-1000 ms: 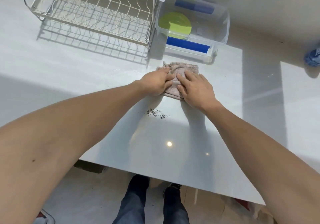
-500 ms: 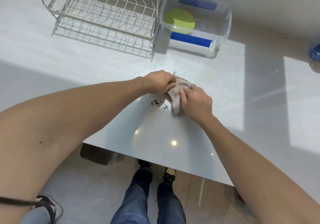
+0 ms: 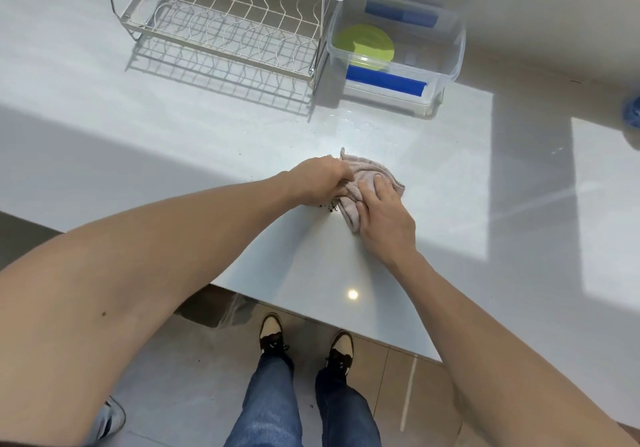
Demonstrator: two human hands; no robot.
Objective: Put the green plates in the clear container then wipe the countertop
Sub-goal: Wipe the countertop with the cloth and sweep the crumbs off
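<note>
Green plates (image 3: 365, 44) lie inside the clear container (image 3: 450, 62) at the back of the white countertop (image 3: 207, 141). A bunched pinkish cloth (image 3: 360, 183) rests on the countertop in the middle. My left hand (image 3: 320, 181) grips the cloth's left side. My right hand (image 3: 386, 218) presses on its right and near part, fingers curled over it. A small heap of dark crumbs (image 3: 327, 207) shows just under the cloth between the two hands.
A wire dish rack (image 3: 221, 27) stands at the back left, next to the container. Blue handles (image 3: 384, 83) sit on the container. A blue object (image 3: 630, 110) lies at the far right edge. The counter's front edge runs just above my shoes (image 3: 304, 342).
The cloth went from flat under both hands to bunched up, and was drawn toward me onto the crumbs. Both hands stay on it; the view has shifted back a little.
</note>
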